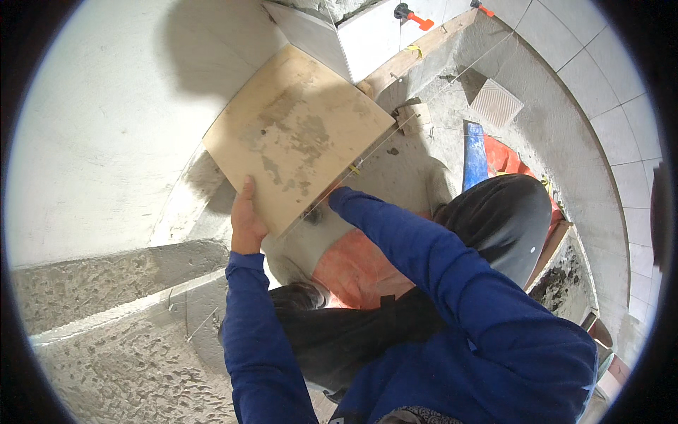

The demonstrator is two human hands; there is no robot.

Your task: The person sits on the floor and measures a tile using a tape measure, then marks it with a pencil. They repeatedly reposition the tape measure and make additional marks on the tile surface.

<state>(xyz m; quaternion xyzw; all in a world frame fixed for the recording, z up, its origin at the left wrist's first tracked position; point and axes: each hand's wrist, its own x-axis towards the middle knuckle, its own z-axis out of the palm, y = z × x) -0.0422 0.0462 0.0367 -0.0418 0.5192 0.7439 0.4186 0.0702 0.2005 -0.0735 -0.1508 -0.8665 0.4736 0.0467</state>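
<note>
A large square beige tile (pixel 304 124) with grey mortar smears on its upper face lies tilted against the white wall, one corner toward me. My left hand (pixel 247 220) grips its near left edge, the thumb up along the edge and the other fingers out of sight. My right hand (pixel 335 192) is at the near right edge, mostly hidden under the tile, so its fingers do not show. A thin string (pixel 367 155) runs close along that right edge.
White wall tiles (pixel 374 42) with orange-handled levelling clips (pixel 414 18) stand behind the tile. A small ribbed tile piece (pixel 496 103) and a blue strip (pixel 475 155) lie to the right. A mortar-filled trough (pixel 565 275) is beside my right knee; rough concrete ledges (pixel 127 283) are at left.
</note>
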